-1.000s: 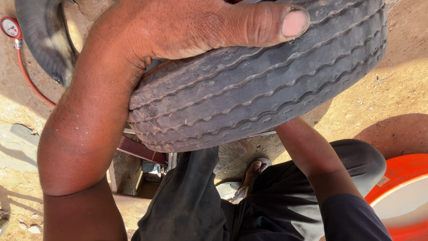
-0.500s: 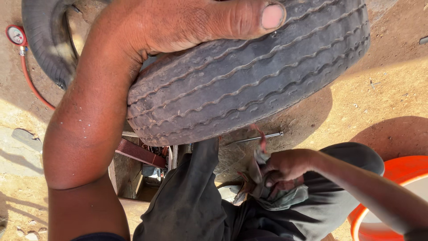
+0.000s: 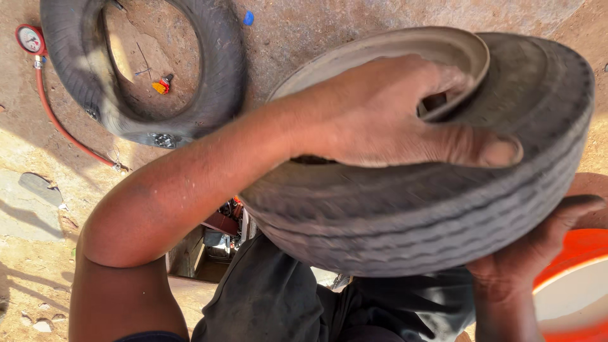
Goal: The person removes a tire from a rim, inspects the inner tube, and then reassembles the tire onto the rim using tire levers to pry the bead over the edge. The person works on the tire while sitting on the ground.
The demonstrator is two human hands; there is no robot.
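I have a worn grey rubber tyre with ribbed tread filling the centre and right of the frame, tilted, with its dull metal rim showing at the top. My left hand lies spread across the upper sidewall, palm down, thumb stretched right along the tread edge, fingers curling over the rim's lip. It is grasping the tyre from above. My right hand comes up at the lower right, fingers cupped under the tread and pressed against the rubber, supporting it from below. The tread grooves run in long parallel bands, shallow and scuffed.

In the upper left of the frame a second black tyre without a rim lies flat on the sandy, pale brown ground. Inside its ring sits a small orange and red object, too small to identify. A round pressure gauge with a white dial rests at the far upper left, joined to a thin red hose curving down past the tyre. At the lower right edge, an orange plastic basin with a white inside peeks out behind my right hand. Dark trousers cover the bottom centre.
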